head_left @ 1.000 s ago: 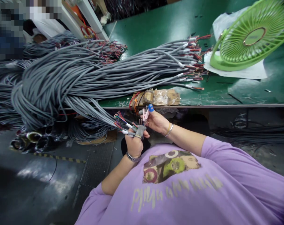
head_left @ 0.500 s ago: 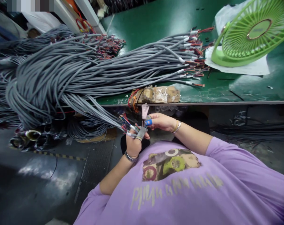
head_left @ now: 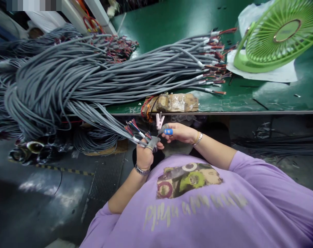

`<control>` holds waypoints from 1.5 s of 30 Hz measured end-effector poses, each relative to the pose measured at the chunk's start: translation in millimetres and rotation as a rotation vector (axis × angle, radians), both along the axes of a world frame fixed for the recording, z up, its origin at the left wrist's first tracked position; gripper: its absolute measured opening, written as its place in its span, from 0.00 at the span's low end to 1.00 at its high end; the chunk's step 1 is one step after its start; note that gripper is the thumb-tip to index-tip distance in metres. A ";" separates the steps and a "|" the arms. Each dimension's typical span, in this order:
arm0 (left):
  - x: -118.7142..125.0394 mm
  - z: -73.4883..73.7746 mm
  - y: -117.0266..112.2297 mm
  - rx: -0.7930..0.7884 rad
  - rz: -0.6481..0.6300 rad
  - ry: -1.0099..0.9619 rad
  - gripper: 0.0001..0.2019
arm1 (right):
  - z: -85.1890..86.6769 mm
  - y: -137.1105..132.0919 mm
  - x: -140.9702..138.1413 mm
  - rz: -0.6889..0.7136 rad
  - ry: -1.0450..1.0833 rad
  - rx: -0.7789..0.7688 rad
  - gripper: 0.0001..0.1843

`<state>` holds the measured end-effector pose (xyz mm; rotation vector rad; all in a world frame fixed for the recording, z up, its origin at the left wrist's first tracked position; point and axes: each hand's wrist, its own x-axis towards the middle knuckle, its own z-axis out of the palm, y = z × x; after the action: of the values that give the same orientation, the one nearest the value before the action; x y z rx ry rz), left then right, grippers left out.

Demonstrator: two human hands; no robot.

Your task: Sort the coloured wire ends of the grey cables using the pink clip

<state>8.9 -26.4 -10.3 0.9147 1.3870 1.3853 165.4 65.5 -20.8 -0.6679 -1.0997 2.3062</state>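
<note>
Left hand (head_left: 144,156): fist curled tight around a small bunch of smooth grey round-jacketed cables (head_left: 107,122), just in front of the tabletop's near edge. Grey knitted-looking fabric thumb cover (head_left: 152,142) lies across the bunch. Cable ends stripped; thin multicoloured plastic-coated wires (head_left: 134,125) splay like stiff bristles, some with short white sleeves (head_left: 135,139) at the jacket end.

Right hand (head_left: 181,132): fingers bent, tips nearly together, close to the left thumb; wears a blue band-like finger wrap (head_left: 168,131) and a grey fingertip cover (head_left: 162,129). Fine strand near its tips; too small to tell if gripped.

Pale pink plastic clothespin (head_left: 160,121) just beyond the right fingertips, at the table edge; can't tell if touching. Above it, rough brown wooden block (head_left: 192,102), patched with shiny clear tape, sits on the glossy, scuffed green tabletop (head_left: 146,24).

Behind: thick looped heap of grey cables (head_left: 81,75), flexible, matt, with frayed reddish wire ends (head_left: 215,55) pointing right. Far right: lime-green plastic fan (head_left: 288,31), round ribbed grille, standing on a flat white sheet (head_left: 285,72).
</note>
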 end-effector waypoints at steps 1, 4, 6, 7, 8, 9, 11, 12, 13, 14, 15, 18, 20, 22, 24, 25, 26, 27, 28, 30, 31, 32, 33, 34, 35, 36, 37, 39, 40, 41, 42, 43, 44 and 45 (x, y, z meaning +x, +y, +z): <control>1.0 -0.5 0.1 0.004 0.004 -0.004 0.10 | -1.1 -1.1 -0.5 -0.009 0.009 0.008 0.22; 1.8 -1.1 0.4 -0.004 -0.018 0.017 0.10 | -1.3 -8.2 -6.5 -0.149 -0.001 0.106 0.21; 0.8 0.1 0.2 -0.026 -0.074 0.067 0.10 | 1.7 -13.5 -11.3 -0.182 0.010 0.153 0.21; 0.2 1.1 -0.1 -0.041 -0.124 0.104 0.10 | 3.9 -15.5 -13.1 -0.146 0.029 0.164 0.21; -0.4 2.3 -0.5 -0.056 -0.180 0.143 0.10 | 6.0 -16.9 -14.4 -0.091 0.050 0.169 0.21; -1.0 3.3 -1.0 -0.066 -0.229 0.177 0.10 | 8.0 -17.5 -15.2 -0.044 0.064 0.172 0.21; -1.5 4.2 -1.9 -0.057 -0.262 0.201 0.10 | 10.4 -16.7 -15.8 -0.041 0.045 0.182 0.21; -1.4 4.0 -2.4 -0.042 -0.239 0.189 0.10 | 10.6 -15.6 -15.8 -0.088 0.011 0.189 0.21; -1.2 3.4 -2.7 -0.024 -0.200 0.163 0.10 | 10.2 -14.4 -15.8 -0.146 -0.025 0.191 0.21; -0.8 2.6 -3.0 -0.010 -0.163 0.131 0.11 | 9.3 -13.1 -15.8 -0.195 -0.054 0.185 0.21; -0.3 1.7 -3.1 0.003 -0.129 0.094 0.11 | 8.0 -12.1 -15.9 -0.225 -0.071 0.169 0.21; 2.0 0.7 -3.0 0.027 -0.069 -0.001 0.11 | 3.6 -10.9 -16.4 -0.226 -0.053 0.088 0.21; 3.8 1.7 -2.6 0.030 -0.035 -0.037 0.12 | 1.3 -11.4 -16.8 -0.216 -0.028 0.030 0.22; 5.2 3.3 -2.1 0.033 0.000 -0.058 0.12 | 0.0 -12.1 -17.0 -0.217 -0.015 -0.019 0.22; 5.7 3.7 -1.9 0.041 0.016 -0.064 0.12 | -0.3 -12.7 -17.3 -0.223 -0.006 -0.050 0.21; 5.6 3.2 -2.0 0.043 0.017 -0.063 0.12 | -0.1 -12.9 -17.5 -0.227 -0.002 -0.060 0.21; 5.3 2.1 -2.3 0.040 0.013 -0.055 0.11 | 0.4 -13.1 -17.9 -0.232 0.001 -0.068 0.20; 4.9 0.5 -2.7 0.033 -0.002 -0.039 0.11 | 1.0 -13.3 -18.5 -0.233 0.003 -0.075 0.20; 4.5 -1.3 -3.2 0.024 -0.024 -0.019 0.11 | 1.8 -13.6 -19.3 -0.229 0.004 -0.080 0.19; 3.8 -4.7 -4.4 0.017 -0.068 0.029 0.10 | 3.6 -14.2 -21.3 -0.223 0.000 -0.081 0.18; 3.7 -5.6 -4.8 0.022 -0.077 0.050 0.10 | 4.4 -14.4 -22.2 -0.233 -0.008 -0.077 0.17; 3.9 -5.7 -5.2 0.033 -0.069 0.061 0.10 | 5.0 -14.5 -22.8 -0.254 -0.018 -0.073 0.16; 4.2 -5.0 -5.2 0.050 -0.040 0.058 0.10 | 5.3 -14.5 -22.9 -0.282 -0.031 -0.069 0.16; 4.8 -3.4 -5.1 0.071 0.002 0.042 0.10 | 5.2 -14.3 -22.4 -0.309 -0.044 -0.066 0.15; 5.4 -1.0 -4.8 0.094 0.048 0.015 0.10 | 4.9 -13.8 -21.4 -0.325 -0.051 -0.064 0.15; 6.0 1.8 -4.3 0.114 0.090 -0.018 0.10 | 4.3 -13.0 -19.9 -0.327 -0.046 -0.064 0.14; 6.6 4.9 -3.7 0.131 0.122 -0.052 0.10 | 3.6 -11.8 -18.1 -0.321 -0.027 -0.069 0.14; 7.6 11.1 -2.4 0.149 0.147 -0.102 0.11 | 3.2 -8.3 -14.8 -0.318 0.020 -0.102 0.15; 8.1 13.8 -1.8 0.153 0.143 -0.115 0.11 | 3.9 -6.0 -13.6 -0.320 0.035 -0.134 0.16; 8.7 16.1 -1.2 0.154 0.133 -0.121 0.11 | 5.4 -3.5 -13.0 -0.321 0.041 -0.171 0.18; 9.5 18.1 -0.6 0.153 0.121 -0.121 0.11 | 7.7 -0.9 -13.0 -0.312 0.041 -0.204 0.20; 10.4 19.6 -0.1 0.148 0.105 -0.115 0.11 | 10.7 1.7 -13.7 -0.294 0.038 -0.230 0.23; 11.7 20.7 0.4 0.141 0.090 -0.104 0.11 | 14.2 3.9 -15.0 -0.271 0.037 -0.245 0.25; 13.1 21.4 1.0 0.133 0.077 -0.089 0.11 | 17.8 5.7 -16.8 -0.253 0.039 -0.250 0.27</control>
<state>22.0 -25.4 11.2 0.8817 1.2872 1.5726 148.6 71.2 -2.9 -0.8017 -0.6712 2.2420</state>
